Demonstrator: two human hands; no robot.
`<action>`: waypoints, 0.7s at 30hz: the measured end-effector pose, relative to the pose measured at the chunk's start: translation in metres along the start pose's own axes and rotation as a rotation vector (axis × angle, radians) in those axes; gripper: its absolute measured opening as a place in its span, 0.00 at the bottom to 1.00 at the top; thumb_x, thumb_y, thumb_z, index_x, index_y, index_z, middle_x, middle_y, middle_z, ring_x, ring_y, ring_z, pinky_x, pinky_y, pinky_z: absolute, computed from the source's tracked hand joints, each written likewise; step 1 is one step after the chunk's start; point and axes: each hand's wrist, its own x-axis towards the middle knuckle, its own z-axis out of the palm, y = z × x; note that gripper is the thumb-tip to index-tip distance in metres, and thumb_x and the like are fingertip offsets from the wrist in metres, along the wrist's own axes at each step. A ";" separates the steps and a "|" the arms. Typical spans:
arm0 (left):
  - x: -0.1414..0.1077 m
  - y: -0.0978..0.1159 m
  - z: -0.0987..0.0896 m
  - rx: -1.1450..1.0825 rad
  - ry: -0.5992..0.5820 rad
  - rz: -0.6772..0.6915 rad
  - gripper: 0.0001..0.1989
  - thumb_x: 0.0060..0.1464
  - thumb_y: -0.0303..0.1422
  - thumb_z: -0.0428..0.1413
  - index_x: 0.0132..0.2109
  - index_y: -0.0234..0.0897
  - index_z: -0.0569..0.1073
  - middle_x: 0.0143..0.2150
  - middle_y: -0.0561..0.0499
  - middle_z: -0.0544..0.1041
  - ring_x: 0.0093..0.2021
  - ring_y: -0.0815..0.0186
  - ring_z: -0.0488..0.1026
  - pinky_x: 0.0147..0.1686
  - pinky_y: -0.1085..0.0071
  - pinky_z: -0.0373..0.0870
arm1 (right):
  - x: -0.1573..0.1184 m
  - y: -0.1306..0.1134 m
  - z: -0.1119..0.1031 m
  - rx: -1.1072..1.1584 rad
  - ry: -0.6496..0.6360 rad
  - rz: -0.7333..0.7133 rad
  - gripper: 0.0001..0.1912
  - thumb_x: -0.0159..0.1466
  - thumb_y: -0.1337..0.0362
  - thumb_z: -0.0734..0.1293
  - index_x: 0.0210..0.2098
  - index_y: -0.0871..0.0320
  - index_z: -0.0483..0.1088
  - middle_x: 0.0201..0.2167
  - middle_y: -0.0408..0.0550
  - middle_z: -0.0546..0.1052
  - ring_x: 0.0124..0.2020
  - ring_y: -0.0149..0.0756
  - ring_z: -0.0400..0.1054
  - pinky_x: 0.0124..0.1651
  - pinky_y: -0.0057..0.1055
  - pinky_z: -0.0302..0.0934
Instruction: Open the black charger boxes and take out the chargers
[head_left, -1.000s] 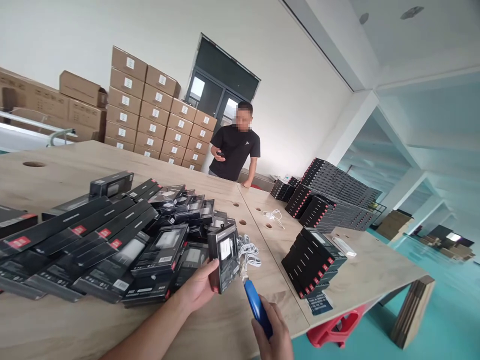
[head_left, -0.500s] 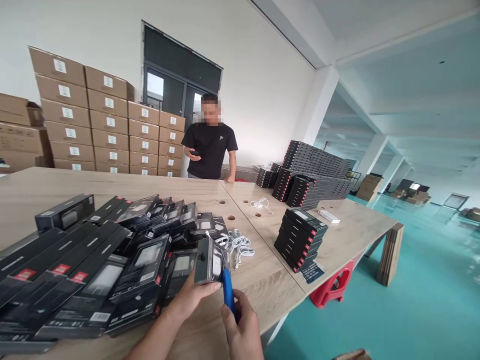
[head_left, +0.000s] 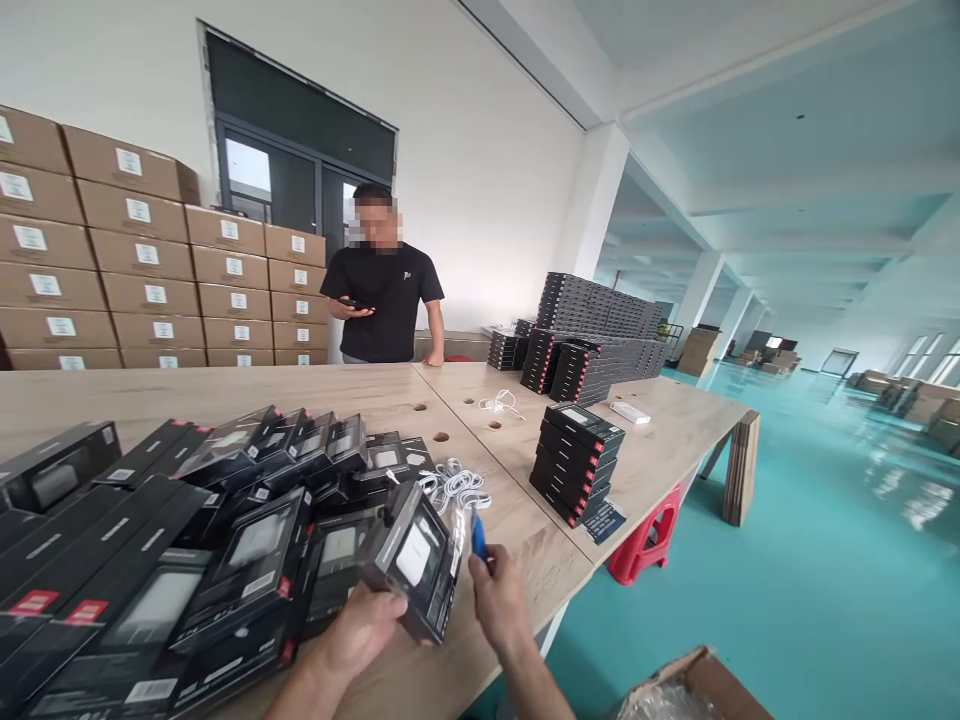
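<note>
My left hand point(head_left: 367, 620) grips a black retail box point(head_left: 420, 560) by its near left side. Through the box's clear window a white device shows. Just right of the box, my right hand point(head_left: 499, 595) is closed around a slim blue-handled tool point(head_left: 478, 538), pointing up and away; its exact kind is not clear. Shiny clear film stands along the box's right edge, near the tool's tip. Beyond the box lie coiled white cables point(head_left: 457, 485). Many similar black boxes point(head_left: 255, 545) are heaped to the left of my hands.
A stack of black boxes point(head_left: 577, 460) stands right of the cables, with larger stacks point(head_left: 592, 330) behind. A person point(head_left: 386, 300) stands across the wooden table point(head_left: 525, 500), holding a phone. Cartons point(head_left: 154, 250) line the wall. A red stool point(head_left: 649, 540) and an open carton point(head_left: 694, 690) are at right.
The view has swung right. The box in my left hand has come nearer and turned, showing its window more fully. My right hand with the tool has moved off the box to the right.
</note>
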 end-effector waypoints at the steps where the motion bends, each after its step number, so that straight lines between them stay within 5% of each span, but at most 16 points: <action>1: 0.001 -0.001 0.003 -0.070 -0.019 -0.022 0.26 0.31 0.46 0.72 0.38 0.35 0.82 0.33 0.41 0.84 0.40 0.42 0.81 0.36 0.53 0.79 | 0.008 0.000 -0.011 -0.097 0.017 0.004 0.15 0.62 0.58 0.66 0.44 0.61 0.75 0.27 0.51 0.75 0.31 0.46 0.72 0.36 0.37 0.63; 6: 0.009 0.003 0.016 -0.393 0.094 -0.071 0.17 0.52 0.40 0.64 0.46 0.36 0.82 0.44 0.43 0.85 0.52 0.47 0.79 0.56 0.53 0.73 | 0.044 0.003 -0.060 -0.487 0.126 -0.060 0.07 0.56 0.67 0.68 0.35 0.59 0.76 0.44 0.65 0.75 0.53 0.62 0.68 0.50 0.48 0.60; 9: 0.010 0.009 0.023 -0.541 0.157 -0.122 0.19 0.57 0.35 0.59 0.55 0.35 0.78 0.47 0.42 0.84 0.54 0.49 0.78 0.61 0.52 0.69 | 0.046 0.000 -0.068 -0.576 0.154 -0.123 0.06 0.57 0.66 0.69 0.34 0.60 0.76 0.46 0.67 0.75 0.56 0.65 0.65 0.53 0.52 0.58; 13: 0.007 0.011 0.031 -0.545 0.165 -0.182 0.24 0.58 0.39 0.58 0.59 0.34 0.75 0.47 0.40 0.84 0.50 0.47 0.80 0.57 0.51 0.72 | 0.018 -0.008 -0.052 -0.330 -0.033 -0.276 0.19 0.67 0.49 0.64 0.42 0.58 0.73 0.40 0.55 0.77 0.41 0.47 0.71 0.44 0.38 0.62; 17: 0.002 0.006 0.030 -0.482 0.109 -0.193 0.25 0.57 0.46 0.59 0.55 0.33 0.77 0.44 0.40 0.85 0.47 0.46 0.82 0.51 0.52 0.76 | -0.015 -0.010 -0.023 -0.129 -0.311 -0.323 0.28 0.62 0.37 0.66 0.26 0.56 0.62 0.22 0.40 0.65 0.26 0.32 0.58 0.29 0.29 0.48; 21: -0.004 0.006 0.029 -0.351 0.231 -0.254 0.23 0.55 0.48 0.61 0.44 0.30 0.80 0.39 0.40 0.85 0.46 0.46 0.82 0.48 0.54 0.78 | -0.028 -0.002 -0.005 0.052 -0.299 -0.308 0.33 0.65 0.33 0.57 0.21 0.54 0.52 0.21 0.39 0.56 0.26 0.31 0.51 0.29 0.30 0.45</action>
